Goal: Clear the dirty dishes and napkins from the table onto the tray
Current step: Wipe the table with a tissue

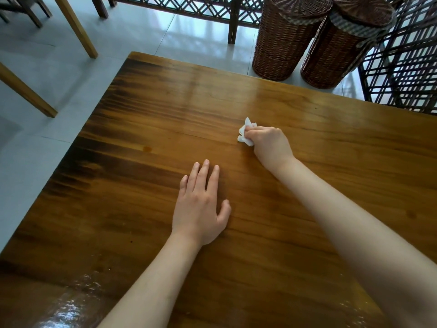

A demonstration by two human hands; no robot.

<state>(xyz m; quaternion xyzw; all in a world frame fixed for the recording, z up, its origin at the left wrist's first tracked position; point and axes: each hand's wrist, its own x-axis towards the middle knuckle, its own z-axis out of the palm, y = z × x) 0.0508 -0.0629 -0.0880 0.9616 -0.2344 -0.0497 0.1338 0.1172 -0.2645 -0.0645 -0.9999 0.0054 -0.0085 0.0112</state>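
1. Clenched right hand (269,144) grasps a crumpled white napkin (246,132); paper sticks out past the curled fingers on the hand's far-left side.
2. Napkin sits right at the surface of the wooden table (142,129), roughly mid-table, a bit right of centre; can't tell if it is pressed down or just above the wood.
3. Left hand (201,204) released, palm flat on the table, fingers stretched forward and close together, thumb out to the right; grasping nothing. It lies nearer the camera and left of the right hand, well apart from the napkin.
4. Table top glossy, dark grain streaks on left side, small orange-brown spot (147,149) left of the hands, glare patch at near-left corner.
5. Containers: two tall brown wicker baskets (279,43) stand on the floor beyond the far-right table edge, side by side and touching, both with woven lids on; contents hidden.
6. Dark lattice screen (402,74) behind and right of the baskets; light wooden furniture legs (78,27) at upper left on pale tiled floor (47,79).
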